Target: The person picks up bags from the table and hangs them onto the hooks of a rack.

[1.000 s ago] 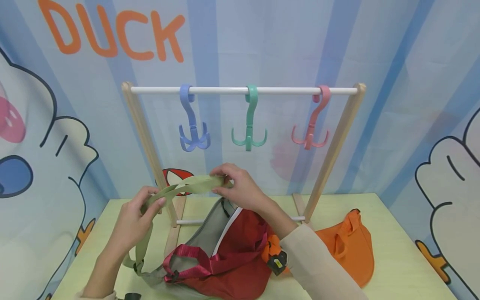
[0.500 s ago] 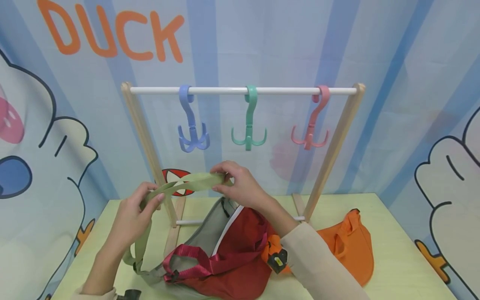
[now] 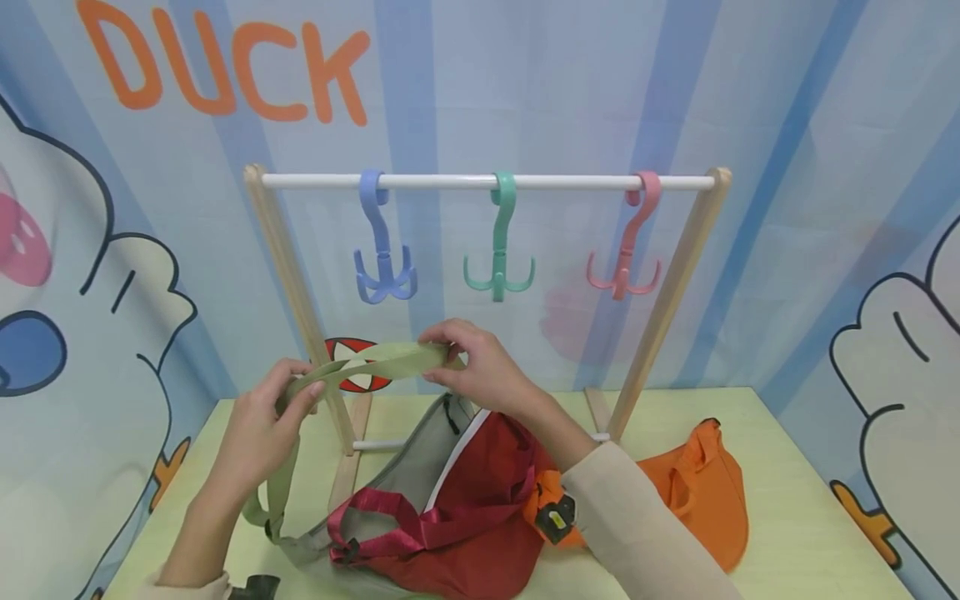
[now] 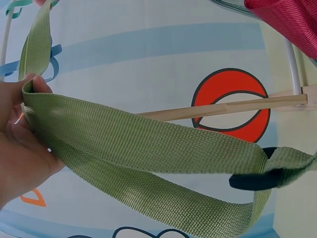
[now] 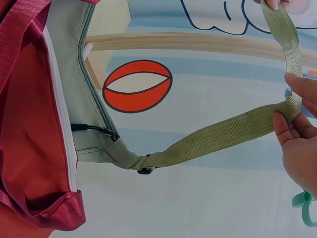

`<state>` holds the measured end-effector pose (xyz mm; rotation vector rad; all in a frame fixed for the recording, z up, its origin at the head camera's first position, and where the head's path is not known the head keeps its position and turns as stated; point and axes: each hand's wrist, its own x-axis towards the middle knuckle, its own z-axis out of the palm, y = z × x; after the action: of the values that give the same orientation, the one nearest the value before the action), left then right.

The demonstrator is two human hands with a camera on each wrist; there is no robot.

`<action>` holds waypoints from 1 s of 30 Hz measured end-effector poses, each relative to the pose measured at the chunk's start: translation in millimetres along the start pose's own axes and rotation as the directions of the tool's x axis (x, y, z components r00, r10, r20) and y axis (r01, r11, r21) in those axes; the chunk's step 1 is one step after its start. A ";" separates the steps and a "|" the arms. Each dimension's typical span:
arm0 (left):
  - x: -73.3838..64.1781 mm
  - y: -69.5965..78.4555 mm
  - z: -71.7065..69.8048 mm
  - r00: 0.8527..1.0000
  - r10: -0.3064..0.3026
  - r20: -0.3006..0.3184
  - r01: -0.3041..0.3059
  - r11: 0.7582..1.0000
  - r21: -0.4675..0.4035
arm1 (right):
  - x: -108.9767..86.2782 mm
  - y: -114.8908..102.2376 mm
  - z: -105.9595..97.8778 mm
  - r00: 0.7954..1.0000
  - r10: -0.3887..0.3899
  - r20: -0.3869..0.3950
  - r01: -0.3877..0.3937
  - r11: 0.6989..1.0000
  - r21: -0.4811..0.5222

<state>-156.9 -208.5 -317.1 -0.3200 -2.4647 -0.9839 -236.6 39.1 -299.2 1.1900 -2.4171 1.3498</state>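
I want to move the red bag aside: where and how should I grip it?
Probably take the red bag by its crimson strap, reaching down from above at the left end: there the strap forms an open loop over the grey bag, whereas the body is broad, soft-looking cloth.

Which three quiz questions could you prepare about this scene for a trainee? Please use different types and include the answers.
1. True or false: the left hand and the right hand both hold the green strap.
2. Which hook is the middle one on the white bar? A) blue B) green C) pink
3. Fill the gap: in the right wrist view, the green strap is attached to the ____.

Key: 1. True. 2. B, the green hook. 3. Grey bag.
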 end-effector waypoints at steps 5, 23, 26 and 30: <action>1.9 1.0 -2.3 1.000 0.008 -0.007 -0.008 1.000 0.014 | 1.8 -1.2 -1.1 1.000 -0.006 0.005 0.006 1.000 -0.001; 8.0 4.7 -5.5 0.999 0.044 -0.029 -0.044 0.999 0.007 | 4.9 -5.0 -6.0 1.000 0.008 0.004 -0.008 1.000 0.000; 8.8 4.9 -5.6 0.998 0.050 -0.028 -0.050 0.999 0.009 | 4.9 -5.9 -6.7 1.000 0.008 0.003 -0.008 1.000 0.000; 9.4 5.7 -5.9 0.999 0.045 -0.025 -0.045 0.999 0.011 | 5.5 -6.1 -7.3 1.000 0.004 0.000 -0.004 1.000 0.000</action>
<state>-160.9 -208.1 -305.2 -0.3564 -2.4283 -0.9507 -237.9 39.7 -288.3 1.1858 -2.4202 1.3515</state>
